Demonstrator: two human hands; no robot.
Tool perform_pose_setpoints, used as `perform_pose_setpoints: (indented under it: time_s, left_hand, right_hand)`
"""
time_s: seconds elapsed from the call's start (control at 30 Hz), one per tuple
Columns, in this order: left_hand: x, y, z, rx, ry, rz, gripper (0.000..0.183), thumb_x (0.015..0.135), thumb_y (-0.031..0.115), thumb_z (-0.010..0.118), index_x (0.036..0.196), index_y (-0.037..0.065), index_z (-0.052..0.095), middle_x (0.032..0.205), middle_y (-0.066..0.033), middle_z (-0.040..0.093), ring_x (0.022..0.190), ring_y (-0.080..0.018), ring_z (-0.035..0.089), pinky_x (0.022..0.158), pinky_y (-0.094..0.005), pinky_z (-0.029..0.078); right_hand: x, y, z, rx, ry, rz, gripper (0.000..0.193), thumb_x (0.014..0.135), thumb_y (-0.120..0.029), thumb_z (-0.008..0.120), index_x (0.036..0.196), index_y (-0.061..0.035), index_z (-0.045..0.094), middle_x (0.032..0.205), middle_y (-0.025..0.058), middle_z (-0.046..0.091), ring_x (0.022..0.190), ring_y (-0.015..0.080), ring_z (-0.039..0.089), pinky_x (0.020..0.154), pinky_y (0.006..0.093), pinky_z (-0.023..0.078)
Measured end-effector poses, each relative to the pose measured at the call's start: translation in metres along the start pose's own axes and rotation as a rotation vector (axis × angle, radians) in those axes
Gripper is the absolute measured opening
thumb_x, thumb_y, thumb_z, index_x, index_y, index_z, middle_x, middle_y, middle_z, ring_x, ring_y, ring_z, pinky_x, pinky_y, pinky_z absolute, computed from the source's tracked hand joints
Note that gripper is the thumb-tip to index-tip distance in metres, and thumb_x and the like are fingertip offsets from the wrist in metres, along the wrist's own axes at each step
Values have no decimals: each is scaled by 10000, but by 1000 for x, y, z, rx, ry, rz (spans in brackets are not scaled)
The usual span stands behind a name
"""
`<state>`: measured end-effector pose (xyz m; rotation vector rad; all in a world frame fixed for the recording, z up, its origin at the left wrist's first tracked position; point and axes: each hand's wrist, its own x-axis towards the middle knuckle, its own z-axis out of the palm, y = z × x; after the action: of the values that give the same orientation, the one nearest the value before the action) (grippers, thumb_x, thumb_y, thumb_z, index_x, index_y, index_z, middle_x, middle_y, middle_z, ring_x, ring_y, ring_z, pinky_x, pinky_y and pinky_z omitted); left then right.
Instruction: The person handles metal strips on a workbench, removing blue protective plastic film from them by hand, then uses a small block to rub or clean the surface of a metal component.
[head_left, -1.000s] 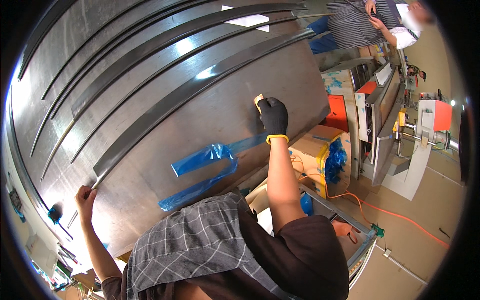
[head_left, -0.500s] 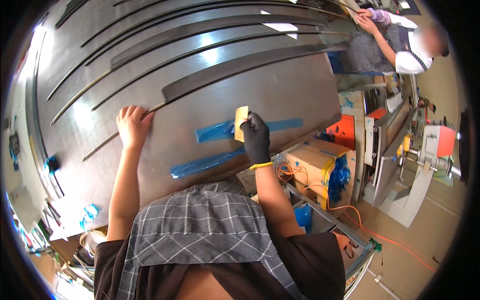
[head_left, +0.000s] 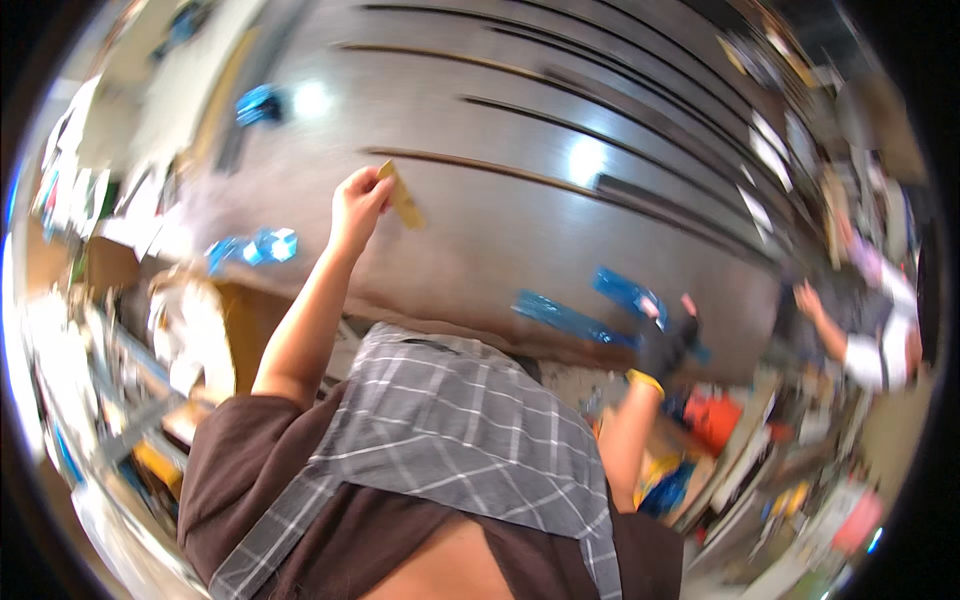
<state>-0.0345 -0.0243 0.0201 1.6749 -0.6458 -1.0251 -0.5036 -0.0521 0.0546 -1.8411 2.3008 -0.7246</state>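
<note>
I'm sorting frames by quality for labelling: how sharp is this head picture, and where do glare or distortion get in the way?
Head view: motion blur smears the whole frame, worst at the rim; two bright glare spots sit on the metal sheet; fisheye bends its long grooves; the left hand with a yellow scraper is readable, the gloved right hand soft.

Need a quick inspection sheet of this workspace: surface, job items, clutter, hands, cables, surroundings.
Surface: large grey metal sheet with long dark slots, glare spots.
Job items: tan strip pinched in the left hand; blue film strips stuck on the sheet's lower right.
Clutter: crumpled blue film at left; orange box lower right.
Hands: left hand bare, closed on the tan strip; right hand in black glove, at the blue film strips, grip unclear.
Cables: nothing seen.
Surroundings: blurred; another person at right.
</note>
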Motion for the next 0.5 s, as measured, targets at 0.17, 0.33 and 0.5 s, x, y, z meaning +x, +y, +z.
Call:
perform_pose_setpoints:
  time_s: [0.17, 0.33, 0.5]
  left_hand:
    - [55, -49, -154, 237, 412, 94, 287, 844, 209, 674, 1057, 21, 639, 879, -73, 659, 700, -121, 596, 637, -255, 487]
    - [1, -43, -233, 1027, 759, 92, 634, 748, 391, 737, 1293, 124, 556, 1272, -144, 570, 1167, -322, 528, 986, -426, 433]
    - [-73, -87, -251, 997, 713, 29, 332, 805, 278, 726, 1050, 88, 606, 1012, -164, 587, 971, -350, 594, 847, -415, 488]
  right_hand:
    - [-27, 36, 12, -422, -503, -125, 893, 761, -526, 691, 1404, 0, 366, 1434, 292, 352, 1328, 444, 339, 1094, 493, 295]
    - [-90, -42, 18, -115, -575, -274, 531, 802, -260, 691, 1248, -43, 502, 1272, 268, 480, 1194, 412, 463, 987, 468, 391]
    - [-110, -64, 65, -12, -665, -360, 277, 793, -140, 661, 1042, -41, 590, 1013, 181, 602, 977, 346, 577, 863, 431, 452]
